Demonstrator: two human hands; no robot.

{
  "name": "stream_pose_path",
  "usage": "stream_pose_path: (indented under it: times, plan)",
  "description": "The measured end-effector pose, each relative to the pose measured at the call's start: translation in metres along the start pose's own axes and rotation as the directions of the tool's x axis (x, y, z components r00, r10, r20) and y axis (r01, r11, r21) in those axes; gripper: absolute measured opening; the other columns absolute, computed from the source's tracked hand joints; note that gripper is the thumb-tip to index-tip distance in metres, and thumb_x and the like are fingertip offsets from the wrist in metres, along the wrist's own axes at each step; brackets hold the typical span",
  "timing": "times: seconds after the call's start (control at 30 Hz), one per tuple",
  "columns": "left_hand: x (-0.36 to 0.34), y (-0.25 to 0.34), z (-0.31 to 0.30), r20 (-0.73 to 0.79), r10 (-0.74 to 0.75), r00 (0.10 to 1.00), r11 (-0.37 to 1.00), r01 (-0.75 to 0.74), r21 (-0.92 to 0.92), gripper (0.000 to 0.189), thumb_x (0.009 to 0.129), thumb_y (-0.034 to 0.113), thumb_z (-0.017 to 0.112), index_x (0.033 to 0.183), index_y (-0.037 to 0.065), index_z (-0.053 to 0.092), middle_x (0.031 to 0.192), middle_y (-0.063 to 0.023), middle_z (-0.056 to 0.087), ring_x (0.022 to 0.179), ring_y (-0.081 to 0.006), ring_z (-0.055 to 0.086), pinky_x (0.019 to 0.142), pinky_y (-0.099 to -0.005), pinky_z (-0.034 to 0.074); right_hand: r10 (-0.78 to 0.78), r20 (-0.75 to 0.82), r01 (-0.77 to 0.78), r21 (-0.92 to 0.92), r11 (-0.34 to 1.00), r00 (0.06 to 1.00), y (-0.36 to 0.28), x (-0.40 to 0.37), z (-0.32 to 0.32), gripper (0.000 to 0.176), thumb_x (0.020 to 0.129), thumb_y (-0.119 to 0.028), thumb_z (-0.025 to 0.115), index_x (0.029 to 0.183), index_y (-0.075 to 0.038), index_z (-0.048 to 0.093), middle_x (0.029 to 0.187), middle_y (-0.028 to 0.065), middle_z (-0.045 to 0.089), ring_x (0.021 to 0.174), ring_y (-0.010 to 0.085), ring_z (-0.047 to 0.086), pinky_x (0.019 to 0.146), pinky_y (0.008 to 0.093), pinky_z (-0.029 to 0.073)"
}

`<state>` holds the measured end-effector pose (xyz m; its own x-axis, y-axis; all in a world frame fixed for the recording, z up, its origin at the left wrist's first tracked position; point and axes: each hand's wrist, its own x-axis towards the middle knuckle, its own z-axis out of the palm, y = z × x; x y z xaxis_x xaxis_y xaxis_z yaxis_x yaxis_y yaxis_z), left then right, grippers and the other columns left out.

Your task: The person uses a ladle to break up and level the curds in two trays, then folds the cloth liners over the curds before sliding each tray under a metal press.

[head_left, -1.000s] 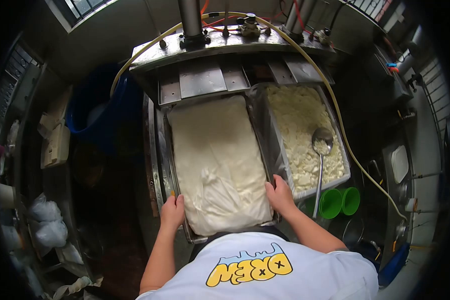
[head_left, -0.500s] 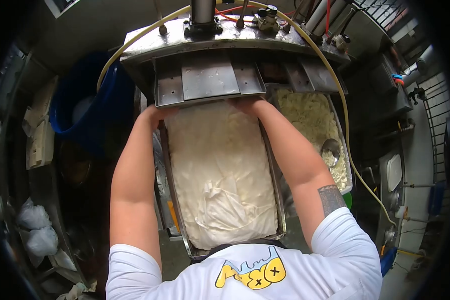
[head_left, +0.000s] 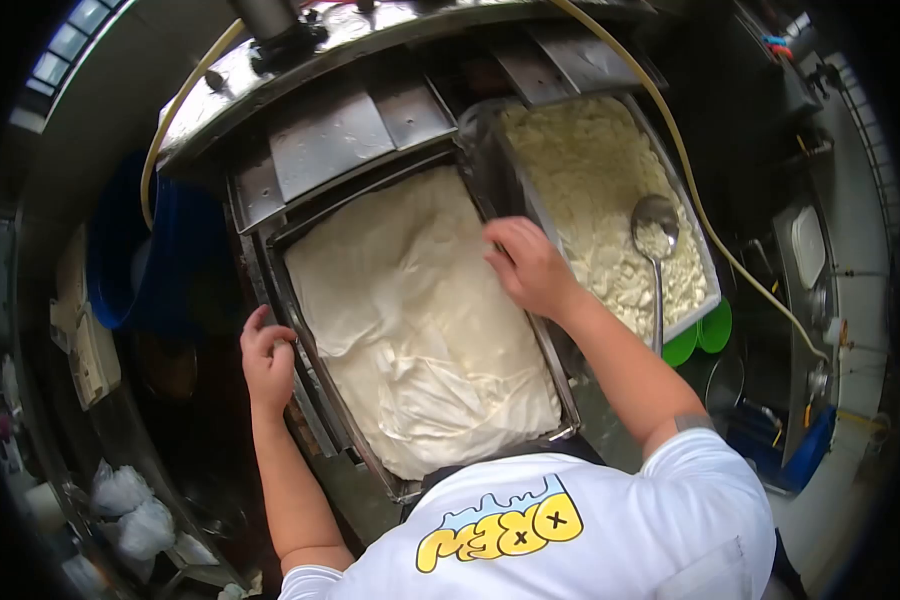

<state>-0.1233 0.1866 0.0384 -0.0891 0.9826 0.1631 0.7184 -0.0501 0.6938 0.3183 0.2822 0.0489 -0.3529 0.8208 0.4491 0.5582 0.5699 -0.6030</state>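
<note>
A cloth-covered slab (head_left: 410,290) fills a rectangular metal tray (head_left: 562,385) in front of me. The pale cloth is smooth toward the far end and bunched in wrinkles near my body. My left hand (head_left: 267,358) hovers by the tray's left side with fingers loosely bent and apart, holding nothing. Over the right rim is my right hand (head_left: 532,268), its thumb and fingers parted and pointing inward across the cloth's edge. To the right stands a white tub (head_left: 712,275) of crumbly pale curds (head_left: 585,180), with a metal ladle (head_left: 656,235) lying on them.
A metal press (head_left: 330,145) with flat steel plates spans the far side of the tray. A yellow hose (head_left: 670,140) loops over the tub. On the left is a blue barrel (head_left: 120,260). Green containers (head_left: 710,325) sit below the tub's near corner, and plastic bags (head_left: 135,510) lie lower left.
Both hands have left the tray's far end, under the press plate, and come back toward me, apart on either side. The view has tilted and shifted right, and the tray's far end now shows.
</note>
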Motion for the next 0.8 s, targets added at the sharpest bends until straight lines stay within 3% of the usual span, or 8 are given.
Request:
stream_pose_path:
  times: [0.1,0.17,0.23,0.33,0.47,0.57,0.7,0.8]
  plan:
    - [0.023,0.039,0.031,-0.114,-0.095,0.989,0.994,0.087,-0.071,0.016,0.094,0.008,0.062,0.102,-0.003,0.07,0.126,-0.0207,0.064,0.125,-0.0376,0.06,0.105,-0.0412,0.047,-0.015,-0.03,0.013,-0.039,0.999,0.999,-0.001,0.034,0.018,0.031,0.091,-0.016,0.072,0.119,-0.004,0.066,0.116,0.016,0.069,0.109,0.0372,0.064,0.097,0.0459,0.051]
    - [0.027,0.066,0.058,-0.068,-0.077,0.995,0.997,0.078,-0.002,0.039,0.101,0.022,0.064,0.127,-0.007,0.062,0.133,-0.0261,0.063,0.127,-0.0421,0.059,0.109,-0.0451,0.045,-0.046,-0.004,0.045,-0.049,0.998,0.999,-0.005,0.053,0.028,0.033,0.091,-0.018,0.072,0.12,-0.004,0.067,0.116,0.0158,0.068,0.107,0.0368,0.065,0.097,0.0452,0.052]
    - [0.025,0.095,0.081,0.046,-0.044,0.998,0.98,0.035,0.197,0.066,0.104,0.04,0.063,0.148,-0.006,0.047,0.152,-0.0347,0.046,0.144,-0.0497,0.041,0.12,-0.0517,0.033,0.035,0.515,0.112,-0.25,0.962,0.856,-0.008,0.06,0.029,0.03,0.09,-0.019,0.072,0.118,-0.007,0.068,0.113,0.0151,0.067,0.105,0.0351,0.065,0.095,0.0446,0.052]
    - [0.017,0.082,0.111,0.087,-0.065,0.994,0.896,0.02,0.444,0.083,0.104,0.056,0.055,0.158,-0.003,0.035,0.162,-0.0389,0.028,0.152,-0.0562,0.024,0.125,-0.0566,0.021,0.085,0.442,-0.018,-0.154,0.988,0.893,-0.008,0.032,0.023,0.013,0.09,-0.012,0.068,0.102,-0.006,0.068,0.11,0.0181,0.065,0.101,0.0386,0.066,0.087,0.0479,0.055]
    - [0.022,0.074,0.108,0.167,-0.132,0.977,0.877,0.037,0.479,0.094,0.101,0.066,0.051,0.161,-0.002,0.028,0.165,-0.0406,0.019,0.153,-0.0595,0.016,0.126,-0.059,0.017,0.177,0.381,-0.167,-0.059,0.984,0.907,-0.03,-0.009,-0.03,0.008,0.092,-0.011,0.066,0.092,-0.003,0.064,0.102,0.0188,0.063,0.095,0.0407,0.065,0.078,0.0482,0.055]
    - [0.028,0.081,0.099,0.2,-0.17,0.965,0.855,0.044,0.517,0.096,0.1,0.068,0.051,0.162,-0.002,0.028,0.165,-0.0399,0.018,0.153,-0.059,0.015,0.126,-0.0591,0.016,0.334,0.603,-0.247,-0.226,0.942,0.725,-0.037,-0.014,-0.061,0.007,0.093,-0.011,0.065,0.094,-0.004,0.065,0.098,0.0185,0.064,0.095,0.041,0.065,0.081,0.0485,0.054]
    - [0.026,0.078,0.105,0.218,-0.161,0.963,0.854,0.025,0.519,0.095,0.1,0.062,0.057,0.163,-0.001,0.026,0.167,-0.0387,0.014,0.155,-0.057,0.01,0.128,-0.0569,0.013,0.151,0.222,-0.12,-0.144,0.982,0.963,0.003,0.023,-0.035,0.017,0.094,-0.017,0.066,0.103,-0.002,0.068,0.101,0.0184,0.068,0.1,0.0402,0.064,0.088,0.0481,0.053]
    - [0.039,0.05,0.121,0.178,-0.089,0.98,0.886,-0.003,0.464,0.093,0.1,0.061,0.058,0.162,-0.002,0.028,0.167,-0.0384,0.016,0.155,-0.0571,0.012,0.128,-0.0567,0.014,0.017,-0.001,-0.017,-0.231,0.973,1.0,0.057,0.088,0.023,0.031,0.097,-0.027,0.066,0.113,0.0,0.067,0.114,0.0197,0.066,0.105,0.0407,0.063,0.091,0.0492,0.053]
